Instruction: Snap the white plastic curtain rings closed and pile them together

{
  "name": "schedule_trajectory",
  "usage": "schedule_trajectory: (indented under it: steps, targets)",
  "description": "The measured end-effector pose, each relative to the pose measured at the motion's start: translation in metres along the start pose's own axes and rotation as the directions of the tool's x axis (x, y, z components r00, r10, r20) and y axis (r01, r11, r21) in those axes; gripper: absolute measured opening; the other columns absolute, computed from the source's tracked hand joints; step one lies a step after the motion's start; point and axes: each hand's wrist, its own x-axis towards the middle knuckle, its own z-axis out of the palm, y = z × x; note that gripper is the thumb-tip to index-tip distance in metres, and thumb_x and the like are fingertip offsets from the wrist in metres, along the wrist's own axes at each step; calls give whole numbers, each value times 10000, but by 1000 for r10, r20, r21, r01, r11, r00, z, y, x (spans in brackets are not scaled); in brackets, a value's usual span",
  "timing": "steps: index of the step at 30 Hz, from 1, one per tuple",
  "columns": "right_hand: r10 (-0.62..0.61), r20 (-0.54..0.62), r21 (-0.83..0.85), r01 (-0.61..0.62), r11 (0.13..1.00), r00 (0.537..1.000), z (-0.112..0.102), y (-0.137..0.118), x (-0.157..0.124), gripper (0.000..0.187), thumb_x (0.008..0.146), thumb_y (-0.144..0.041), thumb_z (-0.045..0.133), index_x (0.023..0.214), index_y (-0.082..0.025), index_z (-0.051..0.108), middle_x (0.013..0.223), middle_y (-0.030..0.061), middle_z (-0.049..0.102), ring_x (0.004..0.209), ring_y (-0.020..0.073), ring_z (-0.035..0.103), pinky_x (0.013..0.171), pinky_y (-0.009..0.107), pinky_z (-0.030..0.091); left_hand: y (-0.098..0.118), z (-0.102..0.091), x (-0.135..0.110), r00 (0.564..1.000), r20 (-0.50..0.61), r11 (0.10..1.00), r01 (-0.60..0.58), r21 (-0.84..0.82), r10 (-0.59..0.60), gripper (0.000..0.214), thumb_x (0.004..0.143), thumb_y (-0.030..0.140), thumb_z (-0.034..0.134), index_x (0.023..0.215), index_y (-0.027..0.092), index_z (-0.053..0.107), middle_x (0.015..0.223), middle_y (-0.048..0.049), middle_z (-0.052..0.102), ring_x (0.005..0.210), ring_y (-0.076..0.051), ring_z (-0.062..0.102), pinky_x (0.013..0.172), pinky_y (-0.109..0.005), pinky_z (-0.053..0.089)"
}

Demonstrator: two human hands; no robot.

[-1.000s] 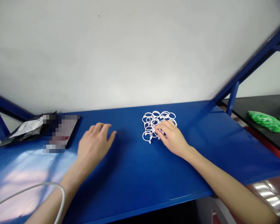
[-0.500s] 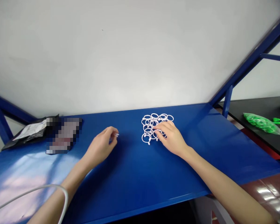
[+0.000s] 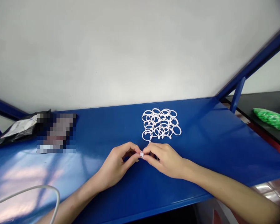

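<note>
Low over the blue table, both my hands come together at their fingertips. A small white piece shows between them, too small to name. My left hand pinches it from the left, thumb against forefinger. From the other side, my right hand grips it the same way; whether it is one part or two pressed together, I cannot tell. Just beyond the right fingers lies a cluster of thin white rings with little knobs, spread flat and overlapping.
A black plastic package with a label lies at the far left, beside a blurred-out flat item. A white cable curves over my left forearm. Blue frame bars rise at the right, before a bag of green pieces.
My right hand has left the ring cluster and come down toward me. My left hand has moved right with the white piece, and the fingertips now meet. The view has shifted slightly.
</note>
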Motion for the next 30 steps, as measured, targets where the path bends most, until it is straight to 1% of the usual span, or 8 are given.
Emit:
schedule_trajectory:
  steps: [3, 8, 14, 17, 19, 22, 25, 30]
  targets:
    - [-24, 0, -38, 24, 999, 1000, 2, -2, 0, 177, 1068, -287, 512, 1013, -183, 645, 859, 11, 712, 675, 130, 652, 618, 253, 482, -1, 2, 0, 998, -39, 997, -40, 63, 43, 95, 971, 290, 631, 956, 231, 704, 869, 14, 747, 775, -126, 706, 722, -233, 536]
    - [-135, -28, -155, 130, 979, 990, 8, -4, -3, 318, 1116, -290, 342, 1002, -166, 612, 845, 33, 680, 642, 139, 623, 578, 269, 461, 2, 4, -5, 986, -68, 982, -144, 119, 153, 102, 964, 231, 648, 891, 221, 718, 827, 20, 748, 736, -109, 701, 692, -205, 521]
    - [-223, 29, -229, 224, 947, 974, 10, -1, -9, 303, 1108, -228, 343, 972, -177, 609, 845, 24, 672, 614, 123, 584, 580, 258, 459, 4, 7, -9, 972, -43, 962, -222, 159, 232, 118, 963, 207, 650, 848, 205, 680, 774, 21, 726, 678, -105, 679, 644, -200, 506]
    - [-242, -3, -232, 234, 944, 970, 8, -2, -6, 301, 1108, -239, 362, 966, -173, 619, 831, 20, 677, 618, 122, 592, 582, 254, 460, 7, 8, -8, 964, -47, 948, -249, 199, 263, 105, 969, 204, 636, 865, 207, 653, 775, 24, 708, 668, -101, 666, 622, -196, 507]
    - [-247, -44, -226, 231, 946, 968, 6, -2, -2, 295, 1108, -264, 389, 971, -170, 632, 827, 20, 686, 643, 125, 615, 595, 251, 470, 7, 7, -5, 951, -57, 925, -281, 256, 304, 75, 979, 193, 614, 911, 214, 636, 823, 19, 714, 709, -105, 678, 654, -200, 530]
    - [-228, -117, -219, 199, 955, 967, -2, 3, 4, 228, 1087, -292, 474, 997, -185, 655, 855, 19, 709, 705, 131, 649, 633, 247, 494, -2, -1, 1, 920, -55, 846, -331, 419, 387, 86, 992, 199, 589, 1065, 228, 624, 1029, -22, 729, 937, -142, 712, 837, -252, 575]
    - [-186, -213, -254, 129, 958, 959, -14, 17, 8, 157, 1055, -273, 549, 980, -195, 663, 896, 33, 725, 813, 165, 671, 739, 288, 536, -22, -17, 10, 915, -69, 745, -277, 607, 397, 186, 1004, 268, 572, 1182, 234, 612, 1243, -75, 678, 1159, -209, 668, 1005, -364, 559]
    - [-163, -344, -344, 37, 938, 925, -27, 47, 17, 134, 1039, -223, 552, 1052, -196, 682, 1018, 85, 741, 969, 232, 688, 848, 399, 586, -55, -42, 26, 956, -155, 676, -58, 735, 251, 283, 998, 388, 551, 1200, 203, 623, 1373, -130, 616, 1299, -311, 586, 1091, -514, 520]
